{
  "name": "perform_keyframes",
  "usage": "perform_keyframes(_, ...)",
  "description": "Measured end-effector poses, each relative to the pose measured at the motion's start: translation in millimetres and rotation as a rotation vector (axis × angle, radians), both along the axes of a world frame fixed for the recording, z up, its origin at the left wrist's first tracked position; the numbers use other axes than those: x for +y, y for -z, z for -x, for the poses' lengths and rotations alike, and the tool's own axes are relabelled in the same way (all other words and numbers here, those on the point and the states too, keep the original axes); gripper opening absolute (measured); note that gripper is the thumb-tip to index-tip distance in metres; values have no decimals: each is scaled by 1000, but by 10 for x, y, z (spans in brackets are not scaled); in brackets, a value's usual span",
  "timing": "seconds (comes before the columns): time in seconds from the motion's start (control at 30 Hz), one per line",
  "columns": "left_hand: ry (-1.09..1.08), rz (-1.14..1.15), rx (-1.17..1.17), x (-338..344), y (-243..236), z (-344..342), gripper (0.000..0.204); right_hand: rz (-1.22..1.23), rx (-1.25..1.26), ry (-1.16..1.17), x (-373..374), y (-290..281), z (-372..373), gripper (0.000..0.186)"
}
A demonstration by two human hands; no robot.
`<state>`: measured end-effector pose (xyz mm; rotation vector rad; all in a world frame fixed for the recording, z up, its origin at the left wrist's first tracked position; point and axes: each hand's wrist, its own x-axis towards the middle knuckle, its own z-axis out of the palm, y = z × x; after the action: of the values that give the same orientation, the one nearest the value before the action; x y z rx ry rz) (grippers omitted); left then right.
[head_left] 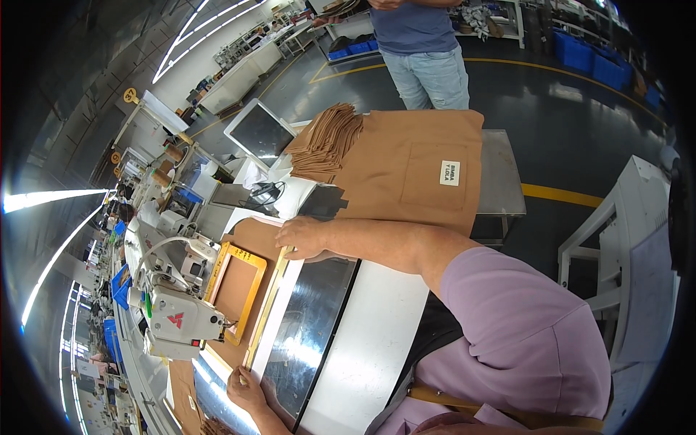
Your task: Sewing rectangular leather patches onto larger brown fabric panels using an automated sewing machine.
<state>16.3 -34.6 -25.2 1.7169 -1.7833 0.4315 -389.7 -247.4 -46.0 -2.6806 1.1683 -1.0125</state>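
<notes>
My left hand point(246, 391) is at the near end of a long, narrow yellow strip point(267, 312), its thumb and fingers closed on that end. At the strip's far end my right hand point(301, 238) has its fingers curled over it. The strip runs along the edge of a brown fabric panel point(254, 235) lying under a white sewing machine head point(181, 319). A yellow rectangular clamp frame point(255, 290) rests on the panel, beside the machine's needle area. The undersides of both hands are hidden.
Brown pieces point(326, 141) lie stacked beyond my right arm, next to a large brown panel with a pocket point(406, 174) and a white label. A tablet-like screen point(259, 130) stands behind. Another person point(424, 65) stands across the table. A white frame stand point(602, 239) is at right.
</notes>
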Motion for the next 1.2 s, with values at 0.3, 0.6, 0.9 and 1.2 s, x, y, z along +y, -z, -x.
perform_keyframes(0.3, -5, -4, -1, 3, -3, 4, 21, -12, 3, 2, 4, -20, 8, 44)
perform_keyframes(0.6, -18, -14, -6, -1, 6, -10, 21, 14, -12, 3, 9, -4, 3, 43)
perform_keyframes(0.9, 9, 19, -18, -4, 5, -16, 24, 37, -21, -4, -1, 16, 8, 42)
perform_keyframes(1.2, -4, 10, -15, -1, -3, -10, 23, 37, -14, -13, -4, 12, 16, 42)
